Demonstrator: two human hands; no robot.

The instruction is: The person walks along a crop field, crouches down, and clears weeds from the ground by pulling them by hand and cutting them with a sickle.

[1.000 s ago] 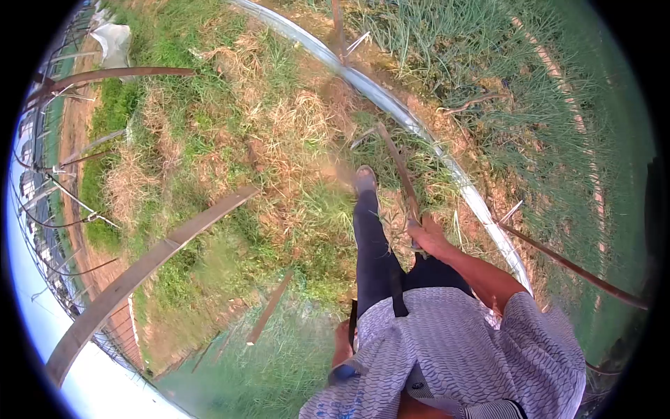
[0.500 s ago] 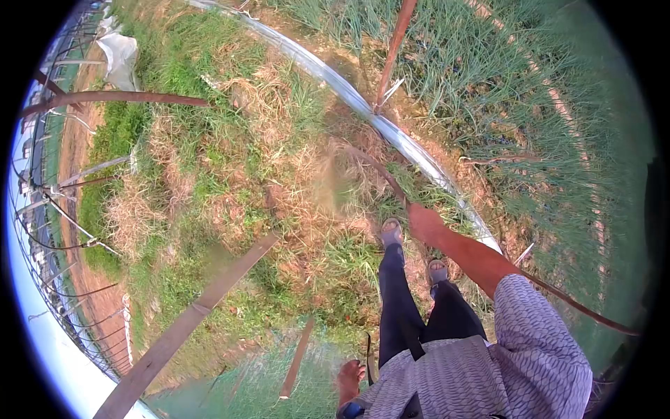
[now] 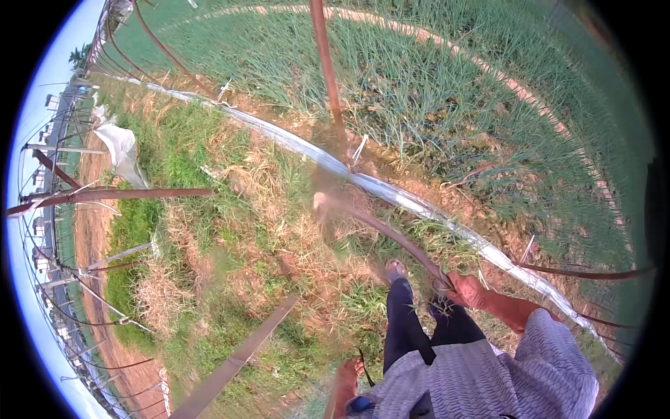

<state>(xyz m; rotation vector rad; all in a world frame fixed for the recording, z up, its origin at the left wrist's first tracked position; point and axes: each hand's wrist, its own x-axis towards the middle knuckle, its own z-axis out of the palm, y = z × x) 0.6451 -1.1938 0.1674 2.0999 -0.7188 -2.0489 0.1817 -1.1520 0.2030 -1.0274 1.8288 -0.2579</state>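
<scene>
My right hand [image 3: 469,290] is closed around a long, brown, slightly curved stick-like handle [image 3: 391,234]. The handle slants away toward the middle of the view, and its pale far end is blurred, so I cannot make out what is on it. A few green grass blades hang by the grip. Low in the view, beside my body, my left hand [image 3: 350,370] hangs with its fingers loosely bent and apart, with nothing visible in them. A thin black strap [image 3: 366,366] dangles close to it.
Dry and green weeds [image 3: 265,258] cover the ground before my feet. A whitish plastic strip [image 3: 300,144] borders rows of thin green plants [image 3: 419,91]. Rusty poles [image 3: 326,70] rise nearby; a flat wooden-looking bar [image 3: 241,356] crosses the lower left. White sheeting [image 3: 120,143] lies farther off.
The view has turned, showing more of the plant rows. My right hand has come closer to my body with the handle, and its far end appears lower. My left hand stays low at my side.
</scene>
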